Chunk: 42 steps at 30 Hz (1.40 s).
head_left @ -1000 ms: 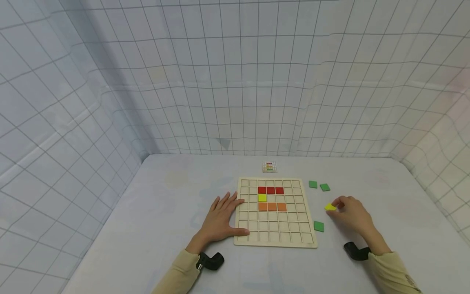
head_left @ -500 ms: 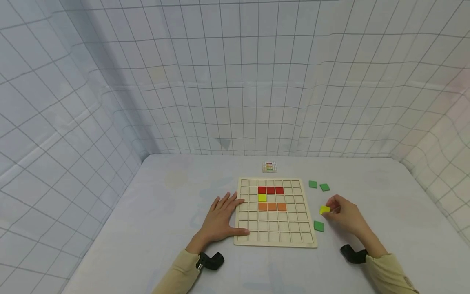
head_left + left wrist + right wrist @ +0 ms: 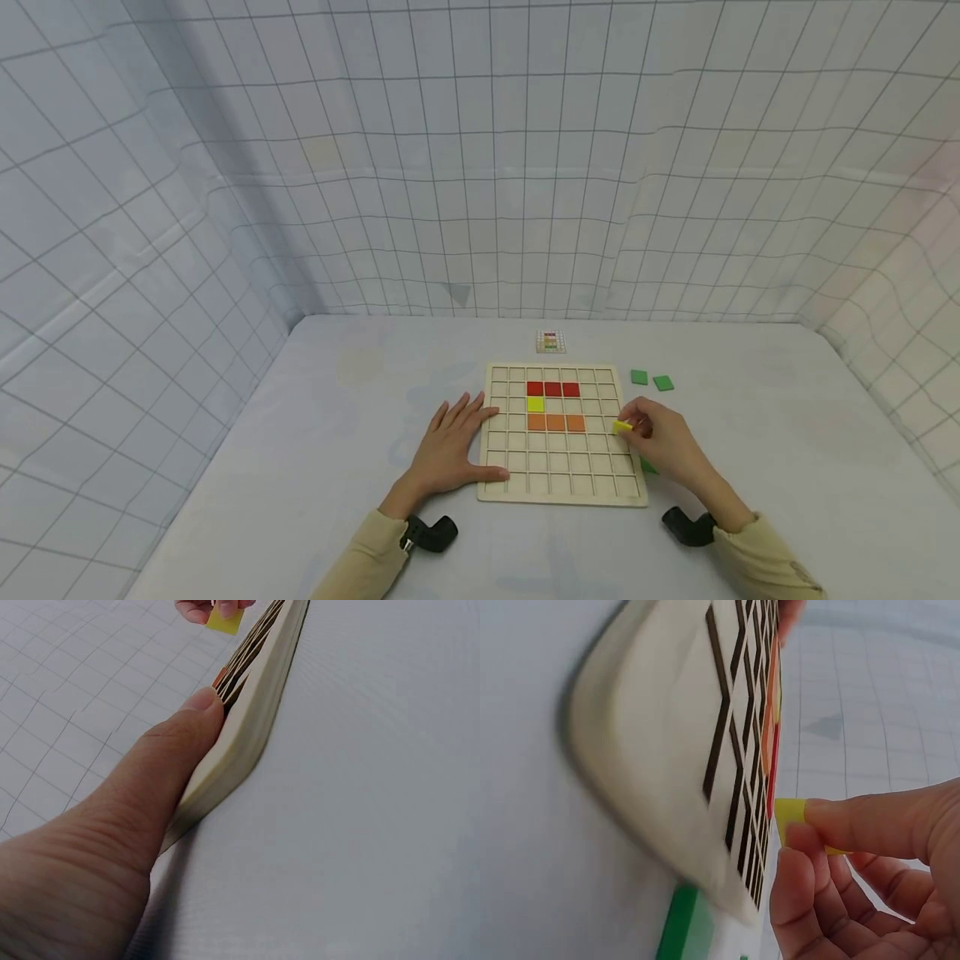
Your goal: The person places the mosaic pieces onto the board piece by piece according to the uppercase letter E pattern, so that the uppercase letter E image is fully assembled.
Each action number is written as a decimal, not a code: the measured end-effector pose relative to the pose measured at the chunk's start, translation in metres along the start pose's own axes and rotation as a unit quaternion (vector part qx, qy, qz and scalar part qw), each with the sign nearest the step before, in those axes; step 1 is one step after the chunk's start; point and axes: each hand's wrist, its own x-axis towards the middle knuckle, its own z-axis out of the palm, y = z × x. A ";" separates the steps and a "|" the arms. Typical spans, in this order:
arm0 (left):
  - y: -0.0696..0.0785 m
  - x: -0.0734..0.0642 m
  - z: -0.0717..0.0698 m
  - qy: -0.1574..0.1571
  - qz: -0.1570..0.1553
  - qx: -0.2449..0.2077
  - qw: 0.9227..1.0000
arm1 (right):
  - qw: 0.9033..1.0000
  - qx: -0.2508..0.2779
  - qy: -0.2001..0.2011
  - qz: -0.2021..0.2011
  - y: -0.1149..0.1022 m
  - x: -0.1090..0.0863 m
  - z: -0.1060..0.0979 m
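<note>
Over the right edge of the board [image 3: 558, 462], we see a small yellow tile [image 3: 622, 427], pinched between the thumb and fingertips of the right hand [image 3: 663, 437]. It is bright, flat and square-cornered, with a smooth, plain face, and we see it tilted in the grip. The left hand [image 3: 448, 454] lies at the board's left side with its fingers spread wide; its thumb and index fingertip rest on the board.

The board itself we find pale cream and matt, squarish, with softly rounded corners and a thick edge, its top divided by thin lines into square cells. Three red tiles [image 3: 552, 389] sit side by side in one row, a second yellow tile [image 3: 536, 404] fills the cell below the leftmost, and three orange tiles [image 3: 556, 422] form the row under that.

To the right, on the smooth whitish table [image 3: 375, 417], we count three green tiles [image 3: 639, 377], one of them partly hidden by the right hand. Behind the board lies a small card [image 3: 551, 342] printed with a coloured grid. Beyond hangs creased pale cloth [image 3: 525, 183] with thin dark lines.
</note>
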 end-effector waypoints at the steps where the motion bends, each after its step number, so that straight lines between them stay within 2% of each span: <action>1: 0.000 0.000 0.000 -0.002 -0.001 0.000 1.000 | 1.000 0.006 -0.007 -0.007 -0.003 0.001 0.004; 10: 0.000 -0.001 0.001 0.002 0.001 -0.007 1.000 | 0.995 0.047 -0.083 -0.040 -0.033 0.012 0.031; 16: 0.001 0.000 0.000 -0.003 -0.003 -0.004 1.000 | 0.991 0.052 -0.107 -0.068 -0.046 0.018 0.044; 21: 0.000 0.000 -0.001 -0.009 -0.010 -0.001 1.000 | 0.991 0.043 -0.105 -0.074 -0.054 0.023 0.053; 28: 0.001 0.001 -0.001 -0.010 -0.008 -0.001 1.000 | 0.992 0.022 -0.104 -0.062 -0.060 0.027 0.063; 33: 0.002 0.001 -0.002 -0.008 -0.003 -0.007 1.000 | 0.993 -0.009 -0.096 -0.068 -0.062 0.029 0.066; 42: 0.002 0.000 -0.003 -0.004 -0.003 -0.007 1.000 | 0.994 -0.051 -0.090 -0.047 -0.062 0.030 0.068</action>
